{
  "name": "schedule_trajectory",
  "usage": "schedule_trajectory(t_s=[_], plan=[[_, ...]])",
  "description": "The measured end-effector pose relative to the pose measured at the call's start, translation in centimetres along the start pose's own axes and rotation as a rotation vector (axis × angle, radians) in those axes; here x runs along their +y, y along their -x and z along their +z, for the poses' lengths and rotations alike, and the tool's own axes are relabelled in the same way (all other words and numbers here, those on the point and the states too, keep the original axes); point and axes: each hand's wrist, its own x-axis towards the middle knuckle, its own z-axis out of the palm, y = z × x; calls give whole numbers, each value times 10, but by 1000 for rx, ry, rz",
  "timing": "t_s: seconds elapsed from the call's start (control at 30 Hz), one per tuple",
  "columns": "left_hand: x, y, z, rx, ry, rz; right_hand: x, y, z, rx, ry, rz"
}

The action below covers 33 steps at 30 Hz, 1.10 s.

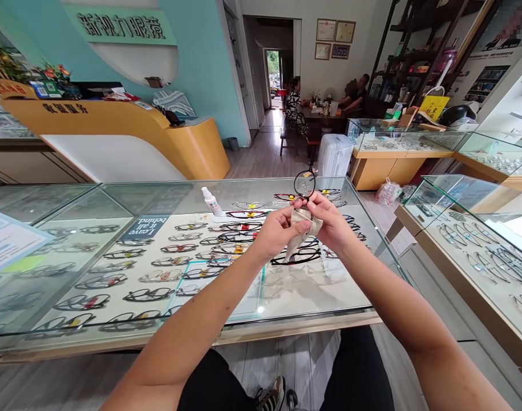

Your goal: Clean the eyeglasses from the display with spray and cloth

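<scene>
A pair of black-framed glasses (304,184) is held up above the glass display counter (115,200). My right hand (330,220) grips the glasses near the lower rim. My left hand (278,231) pinches a beige cleaning cloth (301,231) against the frame; the cloth hangs down between both hands. One round lens stands clear above my fingers; the rest of the frame is hidden by the hands and cloth.
A small white spray bottle (211,201) stands on the counter to the left of my hands. Several spectacle frames lie under the glass. Another glass case (470,228) is to the right. Two people sit at a table (324,108) in the back.
</scene>
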Motion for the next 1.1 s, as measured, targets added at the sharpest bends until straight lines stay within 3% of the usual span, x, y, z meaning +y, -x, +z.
schedule_trajectory(t_s=[0.27,0.4,0.47,0.7,1.1], plan=[[-2,-2,4,215,9,109,11,-2,6,38,36,-76],[-7,-6,1,266,-77,166,12,-2,6,52,72,-103],[-9,-6,-2,241,-118,162,10,-2,5,78,70,-75],[-4,-5,-9,-16,-108,48,1,-5,-3,136,33,-5],[-5,-3,-1,183,-21,18,14,-5,0,40,77,-43]])
